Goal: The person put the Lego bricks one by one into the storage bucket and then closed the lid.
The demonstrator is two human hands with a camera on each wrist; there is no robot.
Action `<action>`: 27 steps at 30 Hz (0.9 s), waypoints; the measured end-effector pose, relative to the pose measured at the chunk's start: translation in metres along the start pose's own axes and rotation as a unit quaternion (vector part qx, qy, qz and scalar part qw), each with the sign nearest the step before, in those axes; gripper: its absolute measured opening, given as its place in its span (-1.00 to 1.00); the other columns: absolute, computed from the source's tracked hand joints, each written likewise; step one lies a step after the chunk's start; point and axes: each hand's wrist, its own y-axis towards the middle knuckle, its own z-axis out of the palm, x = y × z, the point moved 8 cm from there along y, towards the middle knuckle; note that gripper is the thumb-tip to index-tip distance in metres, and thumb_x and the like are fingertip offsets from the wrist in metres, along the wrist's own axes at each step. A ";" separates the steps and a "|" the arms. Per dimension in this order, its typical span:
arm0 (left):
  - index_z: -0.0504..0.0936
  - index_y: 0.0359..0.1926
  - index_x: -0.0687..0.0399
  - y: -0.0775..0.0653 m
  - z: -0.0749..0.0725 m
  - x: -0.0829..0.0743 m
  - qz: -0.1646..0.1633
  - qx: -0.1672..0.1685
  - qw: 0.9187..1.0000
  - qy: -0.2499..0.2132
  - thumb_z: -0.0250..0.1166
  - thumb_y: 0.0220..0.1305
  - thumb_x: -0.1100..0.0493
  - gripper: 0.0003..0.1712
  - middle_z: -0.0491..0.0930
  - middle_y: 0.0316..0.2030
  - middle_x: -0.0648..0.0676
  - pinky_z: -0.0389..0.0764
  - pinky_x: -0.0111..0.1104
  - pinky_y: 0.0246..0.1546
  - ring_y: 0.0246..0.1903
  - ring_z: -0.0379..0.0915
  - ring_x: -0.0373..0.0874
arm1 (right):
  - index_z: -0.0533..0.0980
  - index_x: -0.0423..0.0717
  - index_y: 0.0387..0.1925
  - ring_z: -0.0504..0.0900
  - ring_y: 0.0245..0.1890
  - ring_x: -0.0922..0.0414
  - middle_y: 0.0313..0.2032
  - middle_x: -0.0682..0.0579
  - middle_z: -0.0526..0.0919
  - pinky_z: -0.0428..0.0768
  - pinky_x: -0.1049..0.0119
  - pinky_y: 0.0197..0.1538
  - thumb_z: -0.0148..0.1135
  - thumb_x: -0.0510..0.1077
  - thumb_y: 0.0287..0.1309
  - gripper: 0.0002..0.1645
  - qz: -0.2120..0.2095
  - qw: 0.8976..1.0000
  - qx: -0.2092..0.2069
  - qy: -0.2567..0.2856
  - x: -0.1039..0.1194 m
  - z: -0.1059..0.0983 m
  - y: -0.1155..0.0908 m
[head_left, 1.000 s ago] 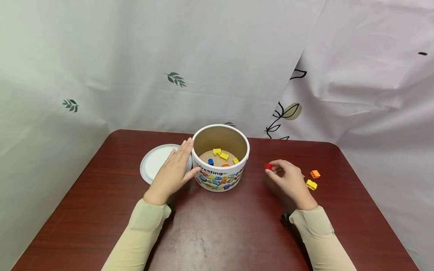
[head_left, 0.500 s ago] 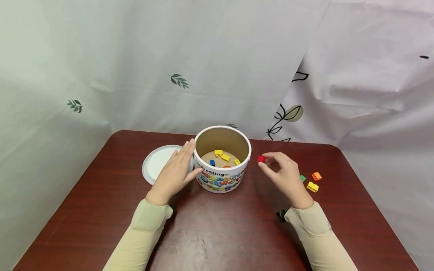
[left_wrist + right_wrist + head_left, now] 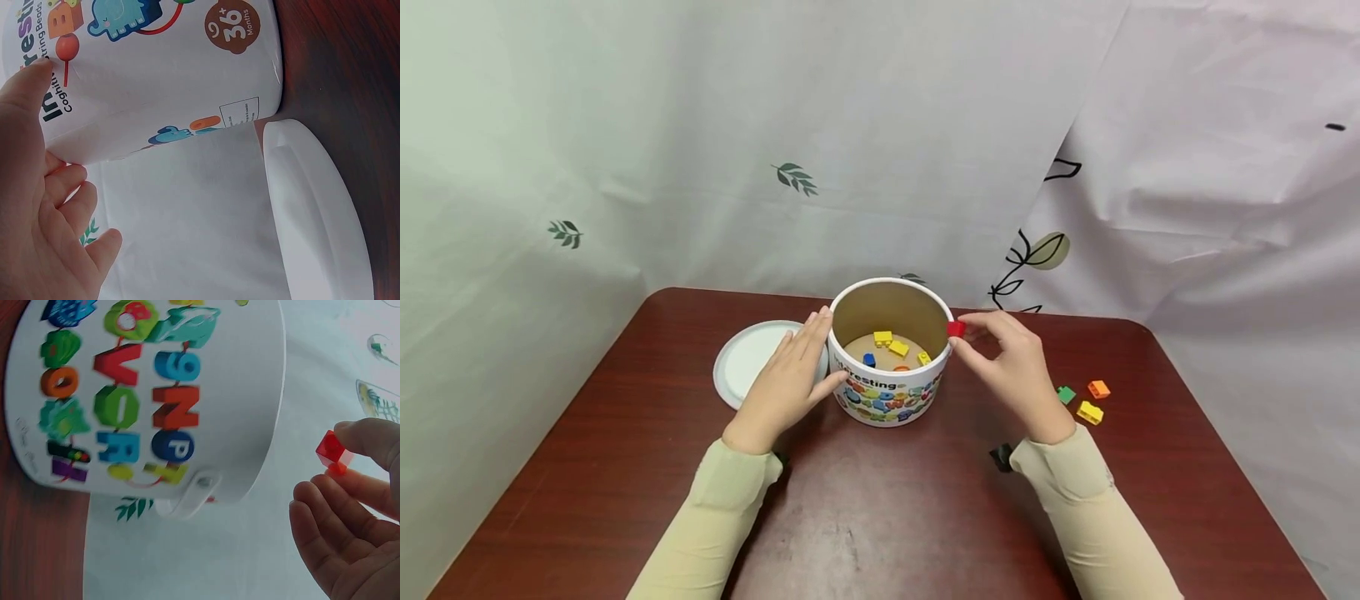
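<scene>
A round white tub (image 3: 887, 400) with colourful printing stands at the middle of the table, its top uncovered. Inside it lie several yellow bricks (image 3: 898, 349), a blue brick (image 3: 868, 360) and part of an orange piece (image 3: 901, 368). My left hand (image 3: 786, 387) rests with straight fingers against the tub's left side; in the left wrist view the thumb (image 3: 34, 81) touches the printed wall. Between thumb and forefinger, my right hand (image 3: 1011, 367) pinches a small red toy brick (image 3: 332, 449) beside the tub's right rim, at about rim height.
The white lid (image 3: 748, 362) lies on the table left of the tub, partly behind my left hand. Beyond my right hand sit a green brick (image 3: 1065, 394), an orange brick (image 3: 1099, 389) and a yellow brick (image 3: 1090, 412). A pale curtain (image 3: 880, 150) hangs behind the table.
My right hand has carried the red brick leftward and up to the tub's right rim, uncovering the green brick behind it. The left hand has stayed against the tub.
</scene>
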 end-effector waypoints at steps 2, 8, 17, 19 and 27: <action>-0.05 0.61 0.17 0.001 0.000 0.000 0.000 0.000 1.000 0.000 0.31 0.39 -0.15 0.05 0.00 0.58 0.16 0.06 0.10 0.48 0.55 -0.06 0.03 | 0.69 -0.17 -0.09 0.65 -0.21 0.16 -0.24 0.03 0.71 0.66 0.29 -0.17 0.55 -0.21 0.07 -0.66 -0.004 1.000 -0.001 0.009 0.003 0.004 0.004; -0.04 0.61 0.18 0.000 0.000 0.001 0.000 -0.004 1.000 0.001 0.32 0.38 -0.13 0.04 0.03 0.57 0.19 0.08 0.13 0.47 0.54 -0.03 0.07 | 0.69 -0.21 -0.10 0.68 -0.29 0.10 -0.29 -0.03 0.70 0.70 0.26 -0.27 0.53 -0.25 0.09 -0.69 0.007 0.998 0.016 0.056 0.006 0.024 0.019; -0.06 0.62 0.17 0.001 0.001 0.002 -0.002 0.006 1.000 -0.002 0.31 0.39 -0.13 0.05 0.01 0.58 0.18 0.06 0.12 0.48 0.55 -0.06 0.05 | 0.68 -0.27 -0.03 0.72 -0.27 0.08 -0.25 -0.08 0.71 0.73 0.21 -0.16 0.49 -0.26 0.13 -0.65 0.020 0.994 0.088 0.064 0.013 0.057 0.040; -0.07 0.62 0.16 0.001 0.001 0.002 -0.005 0.010 1.000 -0.002 0.30 0.40 -0.14 0.05 0.00 0.58 0.17 0.04 0.11 0.49 0.55 -0.07 0.04 | 0.67 -0.28 -0.04 0.72 -0.27 0.08 -0.24 -0.08 0.72 0.72 0.22 -0.14 0.47 -0.25 0.16 -0.67 0.020 0.991 0.118 0.052 0.015 0.066 0.044; -0.08 0.62 0.15 0.001 0.001 0.001 -0.004 0.011 1.000 0.000 0.30 0.39 -0.14 0.05 -0.01 0.58 0.16 0.05 0.13 0.48 0.56 -0.08 0.04 | 0.65 -0.26 -0.05 0.71 -0.28 0.09 -0.28 -0.06 0.75 0.69 0.21 -0.15 0.37 -0.20 0.26 -0.73 0.026 0.965 0.258 -0.036 0.020 0.106 0.055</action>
